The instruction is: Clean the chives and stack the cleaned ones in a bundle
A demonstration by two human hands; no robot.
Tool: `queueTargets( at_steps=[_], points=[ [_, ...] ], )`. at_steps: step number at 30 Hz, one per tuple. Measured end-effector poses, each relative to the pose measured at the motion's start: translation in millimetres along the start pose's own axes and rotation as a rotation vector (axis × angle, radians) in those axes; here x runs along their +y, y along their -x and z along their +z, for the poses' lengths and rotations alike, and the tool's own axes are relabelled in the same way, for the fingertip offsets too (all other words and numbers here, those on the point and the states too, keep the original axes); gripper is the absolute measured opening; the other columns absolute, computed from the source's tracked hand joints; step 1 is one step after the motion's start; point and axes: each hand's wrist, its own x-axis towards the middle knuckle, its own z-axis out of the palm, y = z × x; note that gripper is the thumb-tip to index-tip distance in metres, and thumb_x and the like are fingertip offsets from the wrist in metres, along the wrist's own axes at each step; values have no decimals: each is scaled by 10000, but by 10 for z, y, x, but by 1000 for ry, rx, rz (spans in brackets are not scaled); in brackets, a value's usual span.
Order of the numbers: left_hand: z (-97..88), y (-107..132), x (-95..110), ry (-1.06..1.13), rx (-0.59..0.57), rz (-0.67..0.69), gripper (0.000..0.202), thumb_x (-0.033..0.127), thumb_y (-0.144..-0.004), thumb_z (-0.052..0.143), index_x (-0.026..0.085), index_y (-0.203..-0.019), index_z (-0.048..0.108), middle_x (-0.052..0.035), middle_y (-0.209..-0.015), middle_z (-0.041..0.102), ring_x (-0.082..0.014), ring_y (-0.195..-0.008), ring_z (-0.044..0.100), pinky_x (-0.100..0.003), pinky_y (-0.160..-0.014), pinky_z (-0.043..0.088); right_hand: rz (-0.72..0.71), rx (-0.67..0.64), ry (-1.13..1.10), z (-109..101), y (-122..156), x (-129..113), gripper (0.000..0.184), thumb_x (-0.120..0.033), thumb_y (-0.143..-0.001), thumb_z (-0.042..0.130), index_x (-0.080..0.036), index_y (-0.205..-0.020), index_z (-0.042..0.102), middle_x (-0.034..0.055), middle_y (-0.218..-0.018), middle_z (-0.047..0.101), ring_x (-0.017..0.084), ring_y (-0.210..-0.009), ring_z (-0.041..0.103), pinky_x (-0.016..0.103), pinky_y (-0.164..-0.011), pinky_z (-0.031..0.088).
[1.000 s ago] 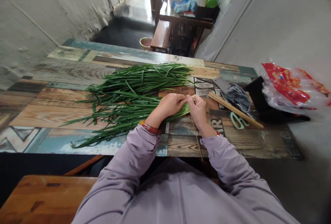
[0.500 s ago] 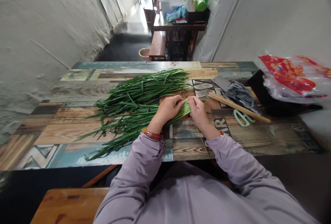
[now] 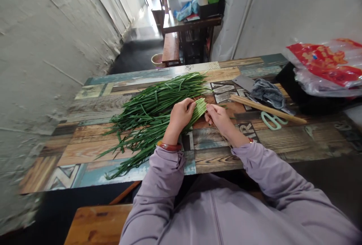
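Note:
A bundle of garlic chives (image 3: 149, 133) lies across the table, its pale cut ends pointing right. My left hand (image 3: 182, 115) is closed around the bundle near those ends. Just right of the ends, my right hand (image 3: 220, 118) has its fingers pinched on a thin brown strand, which looks like straw; part of it trails beneath the hand toward the wrist. A second pile of garlic chives (image 3: 166, 92) rests loose behind the bundle. The fingertips partly hide where the strand meets the stalks.
To the right lie pale green scissors (image 3: 273, 120), light wooden sticks (image 3: 268, 109), a grey cloth-like bundle (image 3: 267, 92) and a flat metal blade (image 3: 243, 82). Red and clear plastic packaging (image 3: 328, 64) sits at the far right. Behind the patchwork table (image 3: 93, 145) stands another table holding boxes.
My right hand has drawn slightly right, away from my left hand, baring more of the pale cut ends. The strand now runs closer under my right wrist. The view has shifted and tilted.

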Motion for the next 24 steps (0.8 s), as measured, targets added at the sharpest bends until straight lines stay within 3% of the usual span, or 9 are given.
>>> queueTargets(
  at_steps=[9,17,24],
  points=[
    [15,-15,-30,43,4,24,243,312,-940,506,152,-902,685,-32,-815,694,-139,-726,580,-250,-692,406,-102,81,80,74,-9,45,467,-649,-895,518,-211,-735,542,-29,-557,602,80,-416,486,214,-432,360],
    [33,-27,-37,73,65,13,236,305,-932,528,159,-813,669,0,-725,651,-127,-685,554,-245,-658,383,5,71,-21,102,67,-61,451,-653,-833,576,-212,-755,524,-20,-610,650,97,-451,590,192,-407,477],
    [37,-41,-59,90,28,55,208,284,-928,529,160,-826,661,-4,-765,664,-129,-715,562,-243,-683,405,106,29,-74,68,25,-57,499,-691,-766,637,-200,-764,542,-12,-600,642,92,-440,562,189,-387,443]
  ],
)
